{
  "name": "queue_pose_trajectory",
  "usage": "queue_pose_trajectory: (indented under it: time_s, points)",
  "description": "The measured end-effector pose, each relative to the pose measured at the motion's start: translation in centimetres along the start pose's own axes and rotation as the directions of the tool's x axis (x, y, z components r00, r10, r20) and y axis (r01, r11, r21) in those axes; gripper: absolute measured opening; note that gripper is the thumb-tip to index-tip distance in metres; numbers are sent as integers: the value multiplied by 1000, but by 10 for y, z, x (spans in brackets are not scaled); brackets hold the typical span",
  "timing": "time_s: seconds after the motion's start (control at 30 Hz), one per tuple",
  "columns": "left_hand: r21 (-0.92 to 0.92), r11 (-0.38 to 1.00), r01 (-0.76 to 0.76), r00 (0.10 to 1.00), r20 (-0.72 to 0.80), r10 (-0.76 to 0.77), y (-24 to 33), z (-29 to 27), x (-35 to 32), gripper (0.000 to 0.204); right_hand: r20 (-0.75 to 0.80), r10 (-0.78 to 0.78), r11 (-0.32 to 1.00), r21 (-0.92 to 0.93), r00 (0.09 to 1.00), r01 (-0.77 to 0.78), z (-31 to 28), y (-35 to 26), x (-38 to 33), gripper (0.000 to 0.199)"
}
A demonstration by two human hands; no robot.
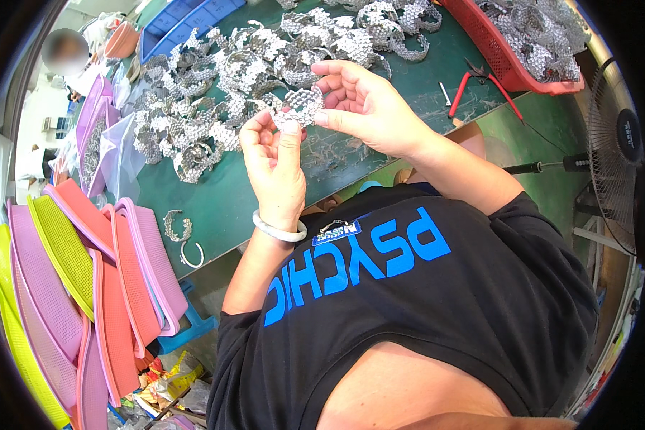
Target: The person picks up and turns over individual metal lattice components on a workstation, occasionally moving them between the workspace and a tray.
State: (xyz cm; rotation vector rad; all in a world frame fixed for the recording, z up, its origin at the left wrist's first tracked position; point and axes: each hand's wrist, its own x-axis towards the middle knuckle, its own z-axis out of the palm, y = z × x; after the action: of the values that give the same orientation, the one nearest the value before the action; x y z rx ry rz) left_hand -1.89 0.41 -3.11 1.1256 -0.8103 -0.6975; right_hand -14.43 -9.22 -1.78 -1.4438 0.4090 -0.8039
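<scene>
- Over the green table [222, 204], near the bracelet pile [258, 64]: our left hand [276, 161] pinches one silver bracelet [302, 104], thumb against fingers.
- Our right hand [362, 100]: thumb and forefinger spread at the bracelet's right edge; we can't tell if they're touching it.
- Left fingertips partly hidden.
- Pile and red basket [484, 54] cut off at top.
- Red-handled pliers [460, 95]: tips hard to make out.

One left hand [276, 158] and one right hand [358, 104] are handling one silver bracelet [302, 105]. One pale bangle [278, 232] is being worn. One red basket [480, 46], one pliers [460, 97], one fan [629, 138] and two lime-green baskets [61, 251] are showing.
</scene>
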Motion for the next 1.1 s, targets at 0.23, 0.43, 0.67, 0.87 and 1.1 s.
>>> queue_pose_trajectory:
  time_s: [0.23,0.43,0.67,0.87,1.1]
  points:
    - [-80,993,88,996,-2,-88,2,0,1,33,-4,14,999,-29,1000,-14,-2,0,0,54]
    - [-95,990,105,994,-1,-105,5,1,2,32,-8,11,998,-62,1000,-11,-2,-2,-1,53]
    - [-116,987,114,993,-24,-118,3,-1,3,28,-23,-19,998,-62,1000,17,-2,-3,-3,51]
    - [-132,984,120,991,-43,-126,1,-5,4,26,-30,-35,999,-38,999,34,1,-6,-6,46]
    - [-169,976,134,987,-61,-146,5,-5,5,30,-20,-62,997,-46,998,61,1,-9,-8,43]
